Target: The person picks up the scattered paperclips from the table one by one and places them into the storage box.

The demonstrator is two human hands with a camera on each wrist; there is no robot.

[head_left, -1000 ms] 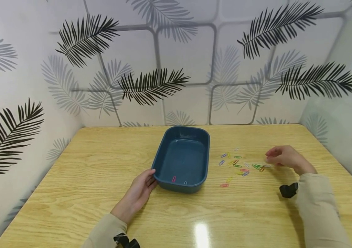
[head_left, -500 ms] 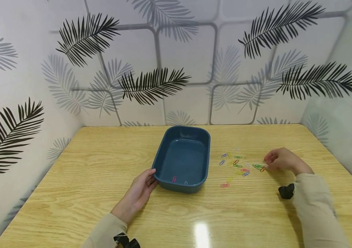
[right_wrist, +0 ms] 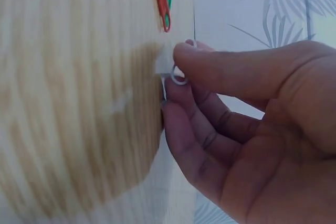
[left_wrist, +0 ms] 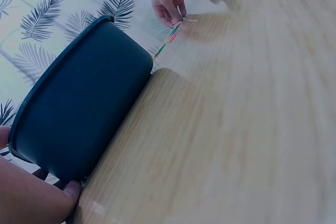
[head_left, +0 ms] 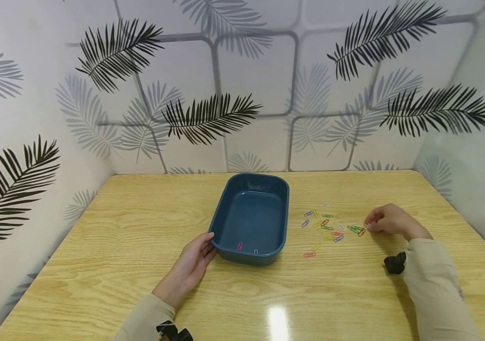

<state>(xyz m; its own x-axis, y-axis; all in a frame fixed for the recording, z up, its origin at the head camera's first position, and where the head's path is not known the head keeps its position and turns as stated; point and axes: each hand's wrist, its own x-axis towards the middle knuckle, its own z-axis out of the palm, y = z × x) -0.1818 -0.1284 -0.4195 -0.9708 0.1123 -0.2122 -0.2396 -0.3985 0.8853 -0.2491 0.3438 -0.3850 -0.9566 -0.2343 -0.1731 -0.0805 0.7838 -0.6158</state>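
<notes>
My left hand (head_left: 191, 263) grips the near left corner of a dark blue tray (head_left: 246, 259), thumb on the rim and fingers against the outer wall below. Inside the tray lie a pink paper clip (head_left: 240, 246) and a small white one. At the right, my right hand (head_left: 391, 222) pinches a white paper clip (right_wrist: 179, 83) between thumb and fingers, close over the table. Just left of those fingertips, a red paper clip (right_wrist: 162, 3) lies by green paper clips (head_left: 355, 229).
Several coloured paper clips lie scattered between the tray and my right hand, among them a pink clip (head_left: 309, 255) nearest the front and a blue clip (head_left: 305, 223). The wooden table (head_left: 140, 208) meets a leaf-patterned wall (head_left: 259, 142) at the back.
My right hand has shifted slightly left and down, its fingers closing on the white paper clip that lay on the table. The left hand and tray have stayed in place.
</notes>
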